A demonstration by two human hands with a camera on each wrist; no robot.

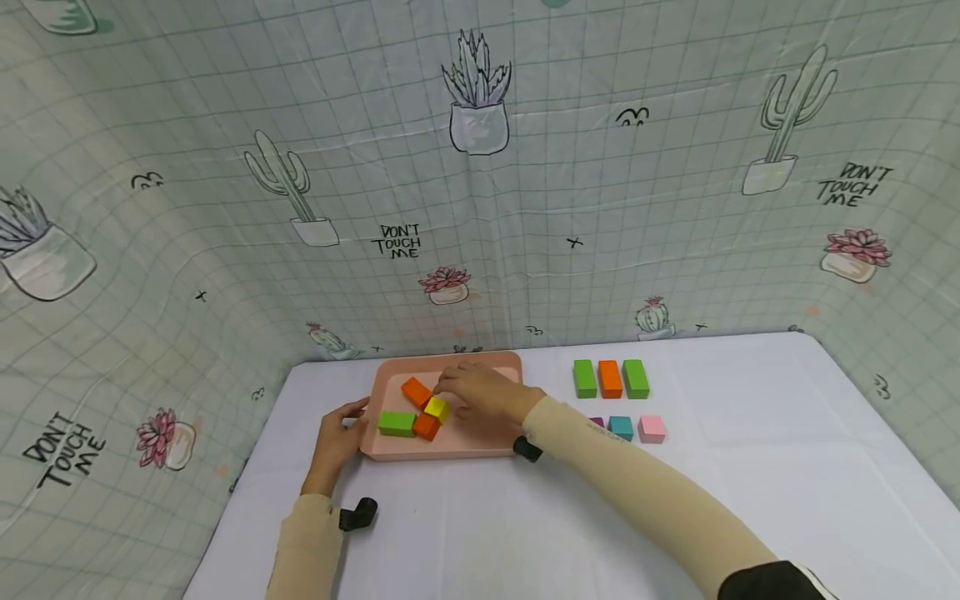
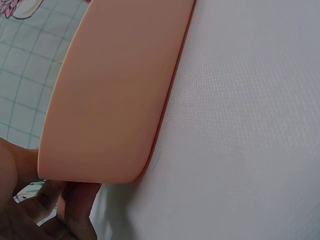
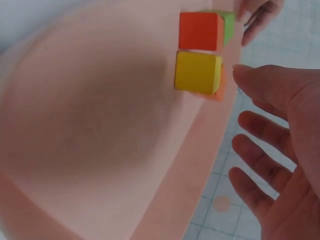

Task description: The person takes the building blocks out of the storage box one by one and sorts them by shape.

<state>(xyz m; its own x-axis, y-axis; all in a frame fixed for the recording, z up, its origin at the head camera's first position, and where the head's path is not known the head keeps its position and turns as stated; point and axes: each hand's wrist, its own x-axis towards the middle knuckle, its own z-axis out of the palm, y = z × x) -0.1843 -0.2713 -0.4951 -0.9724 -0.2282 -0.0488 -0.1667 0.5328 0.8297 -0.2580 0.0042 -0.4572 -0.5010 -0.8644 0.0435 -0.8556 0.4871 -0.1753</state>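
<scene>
My left hand (image 1: 337, 437) rests against the left end of a pink tray (image 1: 442, 454); its fingers touch the outer wall in the left wrist view. Over the tray, my right hand (image 1: 483, 392) has its fingers apart and nothing between them. The thumb is nearest a yellow cube (image 3: 197, 72), with a gap showing in the right wrist view. Beside that cube lie a red-orange cube (image 1: 427, 427), an orange block (image 1: 416, 392) and a long green block (image 1: 397, 423), all on the tray's left half.
Right of the tray stand two green blocks (image 1: 585, 379) with an orange block (image 1: 610, 379) between them. Nearer are a teal cube (image 1: 620, 427), a pink cube (image 1: 652, 429) and a purple block (image 1: 597, 422) partly hidden by my right sleeve. A patterned cloth hangs behind the white table.
</scene>
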